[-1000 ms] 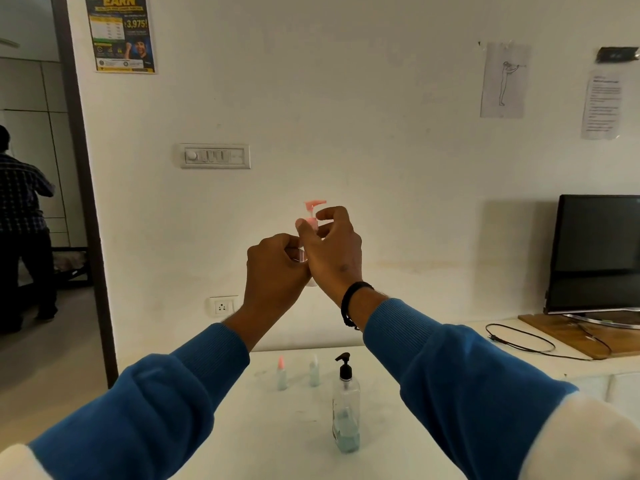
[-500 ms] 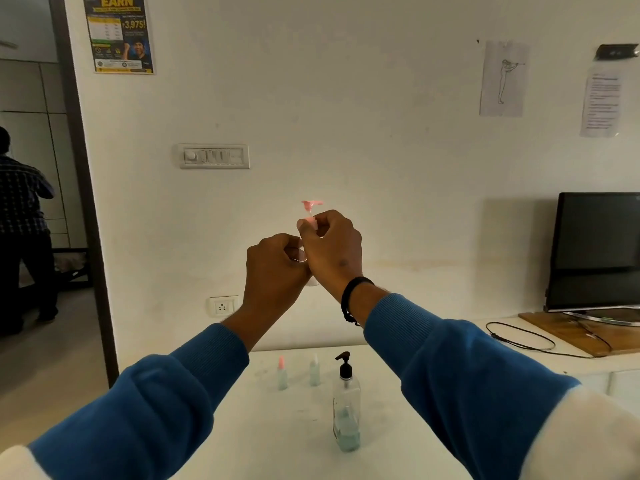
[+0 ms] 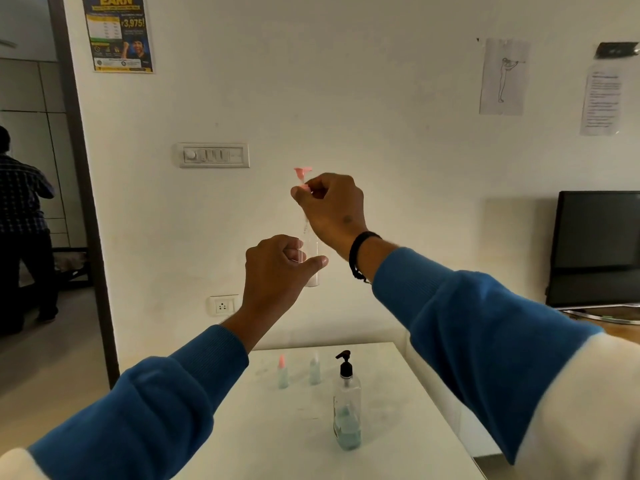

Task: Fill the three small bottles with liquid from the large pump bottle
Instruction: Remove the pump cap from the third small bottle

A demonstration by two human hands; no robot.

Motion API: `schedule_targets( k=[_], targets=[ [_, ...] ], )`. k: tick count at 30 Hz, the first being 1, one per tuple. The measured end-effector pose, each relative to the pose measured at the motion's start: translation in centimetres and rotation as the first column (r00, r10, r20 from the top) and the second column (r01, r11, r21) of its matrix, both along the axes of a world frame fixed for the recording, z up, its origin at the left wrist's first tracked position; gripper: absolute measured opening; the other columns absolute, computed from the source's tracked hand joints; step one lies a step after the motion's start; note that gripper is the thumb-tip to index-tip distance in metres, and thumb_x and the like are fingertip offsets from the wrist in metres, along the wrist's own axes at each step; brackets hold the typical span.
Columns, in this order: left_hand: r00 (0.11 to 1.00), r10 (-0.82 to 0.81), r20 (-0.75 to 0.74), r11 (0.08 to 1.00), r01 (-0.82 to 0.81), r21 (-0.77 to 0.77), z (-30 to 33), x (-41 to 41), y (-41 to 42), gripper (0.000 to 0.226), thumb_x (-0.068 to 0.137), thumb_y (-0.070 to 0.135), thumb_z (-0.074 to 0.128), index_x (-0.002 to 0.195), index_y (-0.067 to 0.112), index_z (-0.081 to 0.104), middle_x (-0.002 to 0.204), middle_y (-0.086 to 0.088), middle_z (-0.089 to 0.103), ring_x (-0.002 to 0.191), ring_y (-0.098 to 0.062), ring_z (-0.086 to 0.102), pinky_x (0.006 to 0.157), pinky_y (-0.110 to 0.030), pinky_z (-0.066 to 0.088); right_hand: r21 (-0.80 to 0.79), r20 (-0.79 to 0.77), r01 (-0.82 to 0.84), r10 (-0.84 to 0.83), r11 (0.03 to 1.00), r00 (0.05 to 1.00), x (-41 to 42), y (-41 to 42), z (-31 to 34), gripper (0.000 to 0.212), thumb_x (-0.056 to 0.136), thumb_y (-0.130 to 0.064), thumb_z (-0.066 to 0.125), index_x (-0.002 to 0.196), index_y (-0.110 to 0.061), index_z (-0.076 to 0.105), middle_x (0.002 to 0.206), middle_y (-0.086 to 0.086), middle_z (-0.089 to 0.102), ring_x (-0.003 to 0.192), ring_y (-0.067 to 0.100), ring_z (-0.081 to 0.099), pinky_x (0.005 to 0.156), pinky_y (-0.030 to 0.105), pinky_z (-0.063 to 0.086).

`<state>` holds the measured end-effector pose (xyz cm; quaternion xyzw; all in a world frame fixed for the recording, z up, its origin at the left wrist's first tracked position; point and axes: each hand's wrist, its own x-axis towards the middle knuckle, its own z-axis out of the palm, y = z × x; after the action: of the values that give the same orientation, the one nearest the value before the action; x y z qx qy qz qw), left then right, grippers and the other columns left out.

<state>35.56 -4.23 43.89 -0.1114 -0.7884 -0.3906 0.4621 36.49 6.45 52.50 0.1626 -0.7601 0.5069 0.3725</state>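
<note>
Both hands are raised at the centre of the frame, well above the tabletop (image 3: 398, 393). My left hand (image 3: 277, 268) grips a small clear bottle (image 3: 311, 261), fingers and thumb curled round its body; the bottle stands upright and its base shows just below the thumb. My right hand (image 3: 332, 209) sits higher, pinching a pink pump cap (image 3: 303, 174) between thumb and fingertips. The cap is lifted above the bottle's mouth, and its thin dip tube (image 3: 305, 223) hangs down from it towards the bottle. I cannot tell whether the tube's lower end is inside the neck. A black wristband (image 3: 358, 254) circles the right wrist; both sleeves are blue.

Lower centre of the frame, on the white tabletop: the large pump bottle (image 3: 347, 410) with a black pump head, upright, greenish liquid filling its lower part. Behind it to the left stand two small bottles, near each other but apart: one with a pink cap (image 3: 283, 374), one with a pale cap (image 3: 314, 370). Both look tinted green.

Right edge: a dark monitor (image 3: 599, 247). Upper left: a poster (image 3: 119, 32) on the wall, and a person (image 3: 20, 230) standing beyond the doorway. A switch panel (image 3: 214, 155) is on the wall above my hands.
</note>
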Motion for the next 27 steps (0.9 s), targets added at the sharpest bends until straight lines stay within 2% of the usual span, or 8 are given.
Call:
schedule_targets(
  k=[2, 5, 10, 13, 16, 20, 23, 27],
  targets=[
    [1.000, -0.026, -0.001, 0.999, 0.026, 0.020, 0.1, 0.3, 0.0, 0.046, 0.074, 0.045, 0.089, 0.099, 0.009, 0.076, 0.085, 0.007, 0.070, 0.077, -0.010, 0.061, 0.081, -0.022, 0.047, 0.006, -0.031, 0.004, -0.003, 1.000, 1.000, 0.1, 0.2, 1.1, 0.014, 0.093, -0.026, 0.074, 0.090, -0.012, 0.072, 0.078, -0.005, 0.067, 0.070, 0.009, 0.061, 0.067, 0.020, 0.052],
    [0.997, -0.066, 0.026, 0.996, 0.065, 0.061, 0.1, 0.5, -0.2, 0.046, 0.072, 0.042, 0.091, 0.101, 0.009, 0.076, 0.078, 0.010, 0.069, 0.074, -0.005, 0.063, 0.071, -0.002, 0.038, 0.009, -0.090, 0.024, -0.023, 1.000, 0.996, 0.6, 0.6, 2.8, 0.011, 0.091, -0.022, 0.075, 0.088, -0.011, 0.073, 0.074, -0.005, 0.067, 0.067, 0.007, 0.060, 0.063, 0.017, 0.051],
    [0.996, -0.083, 0.022, 0.992, 0.080, 0.100, 0.0, 0.2, -0.9, 0.049, 0.071, 0.040, 0.092, 0.104, 0.008, 0.076, 0.080, 0.005, 0.073, 0.079, -0.011, 0.069, 0.073, -0.013, 0.046, -0.067, -0.211, 0.037, -0.050, 0.997, 0.976, 1.5, 1.5, 4.6, 0.011, 0.086, -0.016, 0.077, 0.086, -0.006, 0.073, 0.073, -0.001, 0.070, 0.066, 0.009, 0.059, 0.067, 0.025, 0.055],
    [0.996, -0.084, 0.030, 0.992, 0.080, 0.102, -0.1, 0.3, -1.3, 0.048, 0.071, 0.040, 0.093, 0.104, 0.010, 0.076, 0.078, 0.008, 0.071, 0.077, -0.008, 0.068, 0.072, -0.010, 0.045, -0.082, -0.297, 0.048, -0.071, 0.995, 0.952, 1.5, 2.0, 4.5, 0.011, 0.087, -0.019, 0.075, 0.088, -0.009, 0.073, 0.077, -0.003, 0.072, 0.072, 0.014, 0.067, 0.075, 0.035, 0.061],
    [0.996, -0.084, 0.036, 0.991, 0.080, 0.104, 0.0, 0.2, -1.7, 0.045, 0.071, 0.040, 0.092, 0.103, 0.013, 0.076, 0.079, 0.010, 0.070, 0.077, -0.004, 0.067, 0.069, -0.006, 0.042, -0.050, -0.379, 0.058, -0.073, 0.997, 0.923, 1.7, 2.4, 3.5, 0.009, 0.091, -0.022, 0.074, 0.092, -0.013, 0.073, 0.085, -0.007, 0.074, 0.075, 0.014, 0.070, 0.076, 0.029, 0.060],
    [0.998, -0.062, 0.005, 0.993, 0.061, 0.098, 0.2, -0.1, -2.4, 0.046, 0.071, 0.041, 0.092, 0.102, 0.012, 0.075, 0.082, 0.006, 0.073, 0.079, -0.009, 0.070, 0.073, -0.012, 0.047, 0.040, -0.480, 0.065, -0.038, 0.997, 0.876, 1.7, 3.0, 1.6, 0.013, 0.088, -0.013, 0.079, 0.099, -0.013, 0.073, 0.098, -0.002, 0.071, 0.077, 0.013, 0.069, 0.071, 0.014, 0.056],
    [0.999, -0.042, -0.011, 0.994, 0.043, 0.100, -0.1, -0.5, -2.9, 0.047, 0.072, 0.041, 0.091, 0.105, 0.011, 0.076, 0.087, 0.003, 0.075, 0.081, -0.012, 0.071, 0.074, -0.015, 0.049, 0.112, -0.553, 0.091, -0.014, 0.990, 0.833, 1.3, 2.9, -0.1, 0.013, 0.086, -0.009, 0.079, 0.099, -0.008, 0.074, 0.097, 0.002, 0.068, 0.075, 0.014, 0.066, 0.070, 0.022, 0.058],
    [0.999, -0.049, -0.001, 0.991, 0.048, 0.122, -0.7, -1.0, -3.4, 0.049, 0.074, 0.037, 0.091, 0.111, 0.010, 0.075, 0.095, 0.001, 0.077, 0.083, -0.010, 0.072, 0.069, -0.002, 0.044, 0.194, -0.590, 0.141, 0.000, 0.971, 0.808, 0.3, 2.5, -2.5, 0.014, 0.092, -0.018, 0.078, 0.100, -0.007, 0.075, 0.100, 0.004, 0.066, 0.079, 0.011, 0.062, 0.071, 0.027, 0.058]
  ],
)
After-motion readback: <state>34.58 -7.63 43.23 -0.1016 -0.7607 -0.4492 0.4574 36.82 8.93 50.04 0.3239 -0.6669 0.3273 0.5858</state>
